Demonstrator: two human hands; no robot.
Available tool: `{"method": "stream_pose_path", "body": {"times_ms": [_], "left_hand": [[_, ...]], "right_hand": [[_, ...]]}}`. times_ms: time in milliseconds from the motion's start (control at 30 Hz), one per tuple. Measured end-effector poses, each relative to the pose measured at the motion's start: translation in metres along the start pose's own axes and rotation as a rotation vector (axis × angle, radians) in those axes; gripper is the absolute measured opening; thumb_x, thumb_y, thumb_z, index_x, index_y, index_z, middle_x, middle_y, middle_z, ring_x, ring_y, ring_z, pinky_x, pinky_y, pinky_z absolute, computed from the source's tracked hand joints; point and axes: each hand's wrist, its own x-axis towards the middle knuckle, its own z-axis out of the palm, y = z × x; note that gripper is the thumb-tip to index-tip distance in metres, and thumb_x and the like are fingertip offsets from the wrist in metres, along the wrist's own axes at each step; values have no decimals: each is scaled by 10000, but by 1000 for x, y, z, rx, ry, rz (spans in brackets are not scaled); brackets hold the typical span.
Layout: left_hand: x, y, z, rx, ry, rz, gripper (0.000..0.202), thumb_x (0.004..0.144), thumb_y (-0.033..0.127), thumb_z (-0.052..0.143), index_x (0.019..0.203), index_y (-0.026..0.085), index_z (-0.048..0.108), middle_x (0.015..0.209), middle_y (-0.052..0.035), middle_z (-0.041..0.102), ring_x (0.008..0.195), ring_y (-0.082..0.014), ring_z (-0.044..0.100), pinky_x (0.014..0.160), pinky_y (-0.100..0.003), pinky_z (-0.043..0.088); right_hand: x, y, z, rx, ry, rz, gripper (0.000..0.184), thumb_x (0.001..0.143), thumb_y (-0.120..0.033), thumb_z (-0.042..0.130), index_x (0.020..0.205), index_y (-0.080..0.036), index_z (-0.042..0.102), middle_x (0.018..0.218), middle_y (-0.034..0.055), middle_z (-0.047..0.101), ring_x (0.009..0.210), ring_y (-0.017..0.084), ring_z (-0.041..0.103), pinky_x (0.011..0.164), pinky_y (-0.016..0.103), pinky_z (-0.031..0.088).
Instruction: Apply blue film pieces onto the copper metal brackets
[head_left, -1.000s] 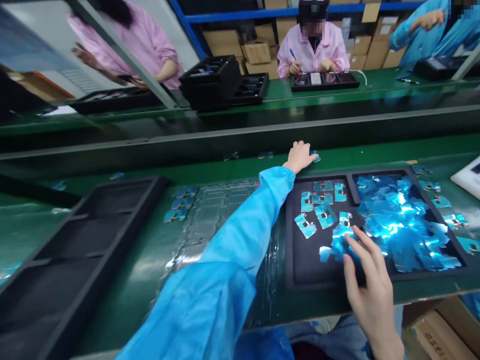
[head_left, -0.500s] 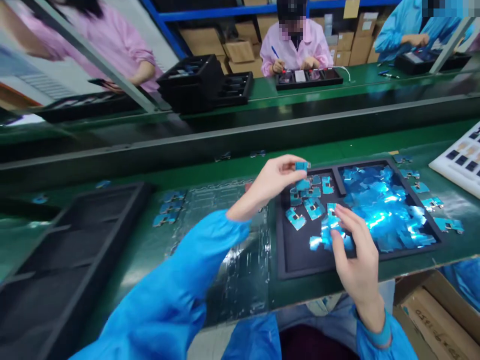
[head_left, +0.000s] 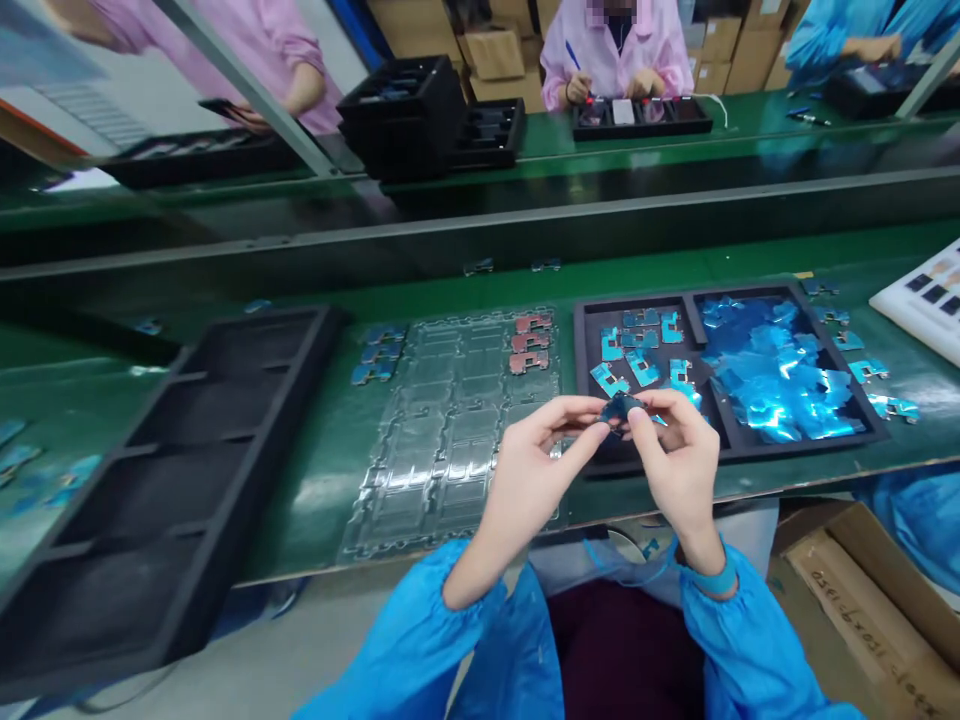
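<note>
Both of my hands meet over the near edge of the green bench and pinch one small blue-filmed part [head_left: 619, 406] between their fingertips. My left hand [head_left: 534, 470] grips it from the left, my right hand [head_left: 677, 462] from the right. Just behind them lies a black two-compartment tray [head_left: 694, 452]: its left compartment holds several blue-filmed parts [head_left: 636, 347], its right one a heap of peeled blue film [head_left: 772, 365]. A clear blister tray [head_left: 450, 430] lies left of it, with three reddish parts [head_left: 529, 342] in its far right pockets.
A large black divided tray [head_left: 157, 480] lies at the left. Loose blue parts [head_left: 379, 355] lie on the bench, more [head_left: 870, 372] to the right. A white sheet [head_left: 922, 300] sits far right. Across the conveyor, people in pink and blue coats work at black trays [head_left: 637, 115]. A cardboard box [head_left: 862, 590] stands below right.
My left hand picked a blue part from the bench behind the tray and carried it back toward me. My right hand left the film pile and joined it on the part.
</note>
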Motion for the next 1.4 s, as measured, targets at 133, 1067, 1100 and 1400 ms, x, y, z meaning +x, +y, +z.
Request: {"method": "stream_pose_path", "body": {"times_ms": [133,1067,1100,1400], "left_hand": [[-13,-12,8,-44,156,-16,127,843,304,848,947,232,841,900,-32,839,832,-217,790,799,-318,680],[-40,-37,13,-156,297,-31,200,884,329,854,1060,234,865,995,-55,842,903,-222,807,815,-308,677],[-41,-37,13,-148,301,-10,197,889,322,849,1067,239,871,1031,-59,841,926,-223,804,839,-313,679],[-52,-34,4,-279,234,-77,198,874,349,879,1043,247,882,1065,-70,851,947,-238,824,875,-325,699]], "right_hand": [[-7,2,5,-42,15,-78,111,997,-323,746,1045,-223,755,985,34,777,819,163,783,696,248,696],[-18,-5,4,-527,69,-561,290,1038,-177,708,1274,-302,820,1028,69,752,925,203,749,800,339,675],[-18,-6,5,-570,52,-617,339,1029,-139,713,1306,-309,808,1006,62,752,905,199,744,812,341,663],[-18,6,5,-560,-13,-818,580,975,-35,755,1470,-333,705,1021,33,822,906,216,793,825,358,664]]}}
